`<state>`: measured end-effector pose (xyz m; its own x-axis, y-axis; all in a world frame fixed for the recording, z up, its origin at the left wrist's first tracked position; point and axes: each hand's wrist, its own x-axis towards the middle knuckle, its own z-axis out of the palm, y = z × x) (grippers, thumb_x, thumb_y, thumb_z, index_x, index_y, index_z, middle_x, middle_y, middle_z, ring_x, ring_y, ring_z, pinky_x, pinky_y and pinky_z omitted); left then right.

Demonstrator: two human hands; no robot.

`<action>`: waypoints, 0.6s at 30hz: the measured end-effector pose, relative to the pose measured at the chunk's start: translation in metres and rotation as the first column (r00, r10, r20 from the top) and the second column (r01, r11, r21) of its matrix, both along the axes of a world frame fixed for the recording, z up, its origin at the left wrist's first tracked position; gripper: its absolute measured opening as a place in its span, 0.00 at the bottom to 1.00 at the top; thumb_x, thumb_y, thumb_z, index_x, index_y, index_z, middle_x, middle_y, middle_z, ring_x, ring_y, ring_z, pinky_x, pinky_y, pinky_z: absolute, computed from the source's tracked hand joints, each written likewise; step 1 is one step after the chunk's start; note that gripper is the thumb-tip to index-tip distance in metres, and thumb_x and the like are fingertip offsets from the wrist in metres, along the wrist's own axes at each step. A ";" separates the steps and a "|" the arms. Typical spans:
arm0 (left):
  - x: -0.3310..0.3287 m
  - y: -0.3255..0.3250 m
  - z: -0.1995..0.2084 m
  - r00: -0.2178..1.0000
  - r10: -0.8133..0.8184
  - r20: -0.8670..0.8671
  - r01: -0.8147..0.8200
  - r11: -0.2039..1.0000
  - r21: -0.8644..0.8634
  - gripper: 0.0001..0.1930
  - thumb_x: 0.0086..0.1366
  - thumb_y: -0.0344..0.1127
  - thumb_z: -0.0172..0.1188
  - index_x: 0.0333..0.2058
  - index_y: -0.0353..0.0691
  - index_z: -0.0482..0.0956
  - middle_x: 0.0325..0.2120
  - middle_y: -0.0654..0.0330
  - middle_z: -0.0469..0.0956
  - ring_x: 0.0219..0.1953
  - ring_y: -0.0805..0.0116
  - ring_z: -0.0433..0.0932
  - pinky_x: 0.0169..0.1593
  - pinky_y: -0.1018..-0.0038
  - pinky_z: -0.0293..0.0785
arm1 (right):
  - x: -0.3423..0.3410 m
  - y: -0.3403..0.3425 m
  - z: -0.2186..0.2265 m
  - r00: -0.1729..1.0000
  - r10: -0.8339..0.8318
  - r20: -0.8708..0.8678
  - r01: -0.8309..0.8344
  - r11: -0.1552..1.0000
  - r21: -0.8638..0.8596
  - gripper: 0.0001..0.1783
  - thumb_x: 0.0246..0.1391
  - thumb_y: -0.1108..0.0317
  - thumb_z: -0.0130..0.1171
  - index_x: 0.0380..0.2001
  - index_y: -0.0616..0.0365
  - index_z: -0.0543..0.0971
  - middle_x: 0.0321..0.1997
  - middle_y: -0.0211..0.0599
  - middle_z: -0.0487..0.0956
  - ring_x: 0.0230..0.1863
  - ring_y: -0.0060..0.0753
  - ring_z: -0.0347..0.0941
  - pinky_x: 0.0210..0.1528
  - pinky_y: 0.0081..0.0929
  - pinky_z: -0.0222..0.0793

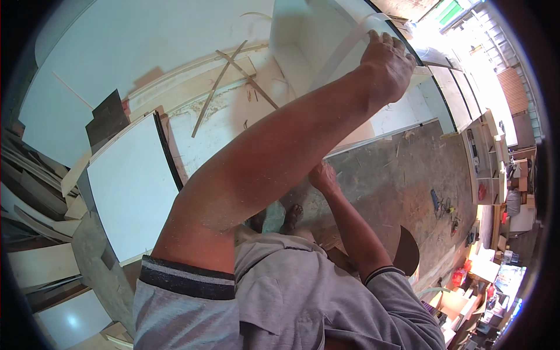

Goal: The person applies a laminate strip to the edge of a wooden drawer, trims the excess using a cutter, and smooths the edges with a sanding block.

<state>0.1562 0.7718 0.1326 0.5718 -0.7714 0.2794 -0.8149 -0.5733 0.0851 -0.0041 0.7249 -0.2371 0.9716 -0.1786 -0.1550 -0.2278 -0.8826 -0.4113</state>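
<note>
My left arm reaches across to the upper right. Its hand (pixel 387 65) rests palm down by the dark-edged rim of a white cabinet box (pixel 294 29), fingers spread and slightly bent; the thumb is hidden. A pale, flexible strip (pixel 344 49) arcs past these fingers and runs down behind my left forearm. Whether the hand touches the strip is unclear. Lower down, below the left forearm, my right hand (pixel 324 177) is closed, its fingers partly covered by that forearm. What it holds, if anything, does not show.
Two thin wooden strips (pixel 224 67) lie crossed on the cabinet panels. A white board (pixel 131 184) with a dark edge stands at left. Sheet offcuts (pixel 35 175) are stacked at far left. On the concrete floor (pixel 396 175) at right lies a corded tool (pixel 436 201).
</note>
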 end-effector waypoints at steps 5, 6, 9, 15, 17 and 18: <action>-0.003 -0.002 -0.003 0.999 0.035 0.030 -0.034 0.998 -0.046 0.35 0.56 0.32 0.67 0.65 0.52 0.72 0.61 0.53 0.73 0.67 0.55 0.68 0.68 0.52 0.59 | 0.011 0.003 -0.019 0.991 0.082 0.106 -0.082 0.997 -0.007 0.20 0.65 0.61 0.49 0.52 0.65 0.65 0.37 0.66 0.82 0.41 0.71 0.79 0.45 0.63 0.71; -0.001 0.000 -0.004 0.999 0.030 0.019 -0.030 0.999 -0.037 0.35 0.56 0.32 0.67 0.65 0.52 0.71 0.61 0.53 0.73 0.66 0.56 0.68 0.68 0.51 0.59 | 0.016 0.006 -0.018 0.996 0.043 0.079 -0.044 0.999 0.007 0.20 0.65 0.61 0.49 0.53 0.64 0.66 0.39 0.66 0.83 0.43 0.70 0.80 0.47 0.61 0.72; 0.004 0.002 -0.005 0.999 0.027 0.018 -0.026 0.998 -0.057 0.36 0.56 0.32 0.67 0.66 0.53 0.71 0.62 0.54 0.73 0.66 0.56 0.69 0.68 0.51 0.59 | 0.024 0.012 -0.024 0.999 -0.014 0.039 0.012 0.999 0.032 0.20 0.65 0.62 0.48 0.54 0.63 0.66 0.42 0.65 0.83 0.46 0.68 0.80 0.49 0.58 0.73; 0.003 -0.001 -0.006 1.000 0.019 0.012 -0.018 0.998 -0.057 0.34 0.57 0.33 0.68 0.65 0.55 0.73 0.63 0.54 0.72 0.66 0.57 0.69 0.68 0.52 0.59 | 0.039 0.021 -0.034 0.980 -0.189 -0.063 0.196 0.971 0.137 0.21 0.63 0.62 0.49 0.56 0.62 0.67 0.45 0.63 0.83 0.50 0.65 0.80 0.52 0.55 0.75; 0.005 0.001 -0.006 1.000 0.024 0.009 -0.023 0.998 -0.061 0.34 0.57 0.33 0.68 0.64 0.55 0.74 0.63 0.54 0.72 0.66 0.57 0.69 0.68 0.51 0.59 | 0.047 0.027 -0.019 0.944 -0.223 -0.242 0.238 0.971 0.034 0.22 0.63 0.63 0.50 0.56 0.62 0.69 0.47 0.63 0.83 0.52 0.64 0.80 0.52 0.54 0.75; 0.003 -0.002 -0.004 1.000 0.010 0.010 -0.009 0.998 -0.070 0.33 0.57 0.34 0.68 0.64 0.55 0.74 0.64 0.54 0.72 0.66 0.58 0.69 0.68 0.51 0.59 | 0.046 0.020 -0.022 0.935 -0.205 -0.290 0.216 0.976 0.005 0.23 0.62 0.60 0.52 0.58 0.60 0.70 0.49 0.61 0.82 0.54 0.62 0.79 0.54 0.53 0.75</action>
<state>0.1592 0.7703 0.1283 0.5756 -0.7444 0.3384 -0.8107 -0.5737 0.1170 0.0423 0.7453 -0.2586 0.8257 -0.3634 -0.4314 -0.5197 -0.7874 -0.3315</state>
